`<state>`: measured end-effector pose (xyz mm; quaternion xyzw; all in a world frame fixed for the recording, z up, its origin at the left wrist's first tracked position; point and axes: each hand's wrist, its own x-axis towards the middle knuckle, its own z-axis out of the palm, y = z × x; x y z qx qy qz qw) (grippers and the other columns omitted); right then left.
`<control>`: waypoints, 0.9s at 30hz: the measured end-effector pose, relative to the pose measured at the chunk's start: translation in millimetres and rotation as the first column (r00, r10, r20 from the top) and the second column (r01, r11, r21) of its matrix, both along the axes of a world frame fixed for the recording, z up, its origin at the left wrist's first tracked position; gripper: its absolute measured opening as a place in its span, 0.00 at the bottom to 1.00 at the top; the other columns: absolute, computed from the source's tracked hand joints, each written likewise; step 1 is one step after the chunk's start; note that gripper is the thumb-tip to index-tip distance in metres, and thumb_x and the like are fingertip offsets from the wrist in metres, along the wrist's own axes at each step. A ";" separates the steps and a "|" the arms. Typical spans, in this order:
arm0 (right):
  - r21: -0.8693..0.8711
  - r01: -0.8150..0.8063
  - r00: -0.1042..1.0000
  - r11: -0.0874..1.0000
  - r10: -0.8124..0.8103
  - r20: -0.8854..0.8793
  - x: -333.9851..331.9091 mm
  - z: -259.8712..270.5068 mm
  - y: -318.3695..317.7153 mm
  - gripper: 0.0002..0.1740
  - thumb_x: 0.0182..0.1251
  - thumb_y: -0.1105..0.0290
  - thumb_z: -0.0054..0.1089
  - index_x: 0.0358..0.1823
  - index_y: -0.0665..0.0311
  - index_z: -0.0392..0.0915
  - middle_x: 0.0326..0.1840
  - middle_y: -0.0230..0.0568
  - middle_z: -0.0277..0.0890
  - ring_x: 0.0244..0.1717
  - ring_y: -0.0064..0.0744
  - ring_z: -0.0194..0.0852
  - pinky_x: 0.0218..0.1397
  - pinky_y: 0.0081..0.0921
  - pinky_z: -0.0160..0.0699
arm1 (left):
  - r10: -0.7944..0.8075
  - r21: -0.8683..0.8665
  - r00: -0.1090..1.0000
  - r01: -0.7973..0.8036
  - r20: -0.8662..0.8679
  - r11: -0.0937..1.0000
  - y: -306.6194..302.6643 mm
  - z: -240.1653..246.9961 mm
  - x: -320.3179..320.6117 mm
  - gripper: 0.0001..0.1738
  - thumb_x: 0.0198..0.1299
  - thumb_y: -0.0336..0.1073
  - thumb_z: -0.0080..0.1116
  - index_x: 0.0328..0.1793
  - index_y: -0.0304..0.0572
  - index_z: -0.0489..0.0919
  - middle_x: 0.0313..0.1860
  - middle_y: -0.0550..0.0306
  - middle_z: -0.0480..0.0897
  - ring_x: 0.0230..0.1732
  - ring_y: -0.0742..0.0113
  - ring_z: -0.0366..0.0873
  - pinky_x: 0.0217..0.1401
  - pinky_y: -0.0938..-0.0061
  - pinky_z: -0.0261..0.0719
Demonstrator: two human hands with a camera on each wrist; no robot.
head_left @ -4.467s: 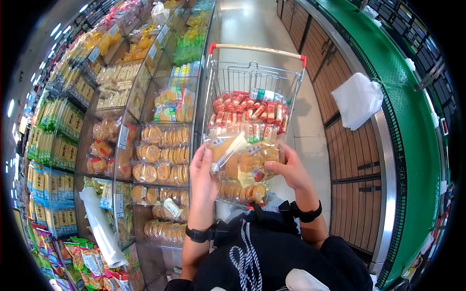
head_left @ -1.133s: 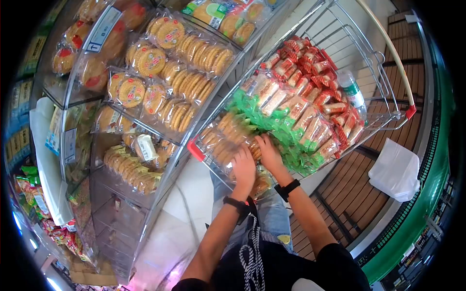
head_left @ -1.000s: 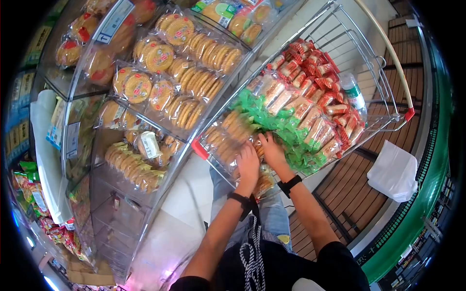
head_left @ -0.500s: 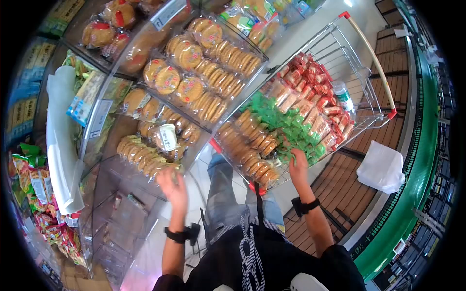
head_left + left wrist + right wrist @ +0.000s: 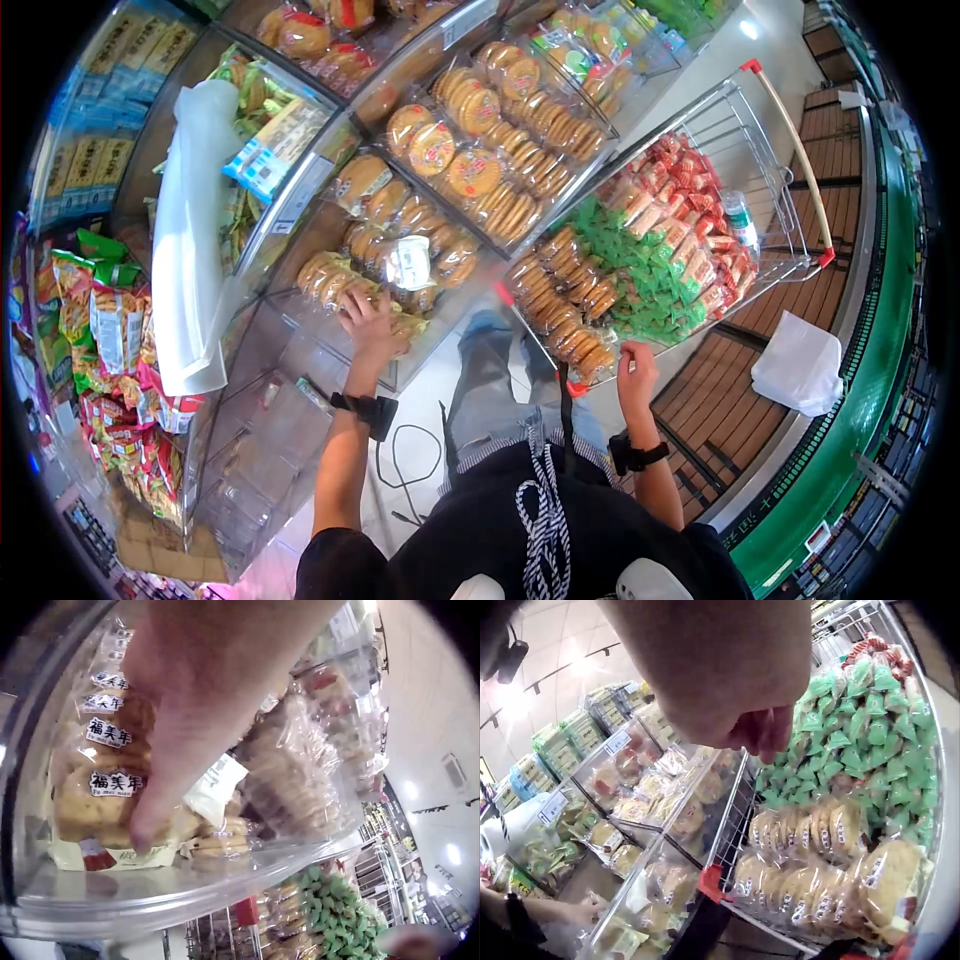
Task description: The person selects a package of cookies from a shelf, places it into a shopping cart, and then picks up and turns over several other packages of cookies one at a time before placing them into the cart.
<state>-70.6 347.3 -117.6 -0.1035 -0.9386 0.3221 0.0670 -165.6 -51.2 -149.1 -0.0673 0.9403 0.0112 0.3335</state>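
Observation:
My left hand [image 5: 370, 325] reaches into a clear shelf bin, fingers spread over a row of plastic-wrapped round pastries [image 5: 325, 275]. In the left wrist view my thumb [image 5: 154, 810] lies against the front of a pastry pack [image 5: 112, 787] with a cream-coloured label; the other fingers are hidden there. Loosely curled and holding nothing, my right hand [image 5: 636, 375] hovers by the near corner of the shopping cart [image 5: 797, 150]. Wrapped pastry packs [image 5: 570, 285] fill the cart's near end, beside green-wrapped [image 5: 640, 275] and red-wrapped snacks [image 5: 685, 165].
A white packet [image 5: 408, 262] lies on pastries behind my left hand. More round biscuits [image 5: 472, 172] fill the neighbouring bin. A white plastic roll [image 5: 190, 240] stands at the left. A bottle [image 5: 740, 218] is in the cart; white bags [image 5: 800, 365] hang at the green-topped counter at right.
Both hands held a pastry pack over the cart, then worked among the packs inside it. My left hand has since moved left into the shelf bin; my right has drawn back towards me.

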 end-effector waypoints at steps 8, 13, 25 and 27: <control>-0.041 -0.007 1.000 0.999 0.006 -0.020 -12.2 6.7 -22.3 0.06 0.50 0.83 0.51 0.31 0.68 0.73 0.29 0.46 0.73 0.31 0.43 0.73 0.34 0.30 0.72 | -0.168 -0.193 0.948 0.117 -0.271 0.974 6.2 -28.6 45.9 0.54 0.28 0.50 0.73 0.65 0.48 0.60 0.67 0.33 0.49 0.69 0.35 0.43 0.62 0.41 0.52; -0.060 0.019 1.000 0.998 -0.018 0.012 -12.7 10.5 -32.7 0.06 0.51 0.82 0.51 0.31 0.68 0.73 0.29 0.46 0.73 0.31 0.43 0.73 0.34 0.30 0.72 | -0.104 -0.176 0.967 0.064 -0.231 0.982 16.3 -14.9 40.2 0.48 0.32 0.44 0.71 0.64 0.47 0.61 0.65 0.40 0.55 0.66 0.38 0.49 0.61 0.46 0.55; -0.129 -0.053 0.995 0.990 0.042 -0.085 -27.3 49.6 -28.7 0.07 0.51 0.81 0.54 0.33 0.68 0.74 0.30 0.45 0.74 0.32 0.40 0.75 0.35 0.27 0.73 | 0.138 0.213 0.819 -0.020 -0.557 0.977 27.0 59.7 59.7 0.44 0.30 0.40 0.71 0.59 0.41 0.66 0.59 0.40 0.59 0.61 0.41 0.58 0.62 0.52 0.59; -0.241 -0.053 0.999 0.969 0.053 -0.008 -33.4 74.3 -35.9 0.09 0.52 0.78 0.57 0.37 0.67 0.74 0.32 0.44 0.75 0.33 0.38 0.76 0.36 0.27 0.74 | 0.315 0.490 0.813 -0.042 -0.490 0.870 31.1 109.3 53.9 0.47 0.27 0.44 0.73 0.58 0.40 0.65 0.57 0.41 0.61 0.58 0.43 0.62 0.60 0.60 0.64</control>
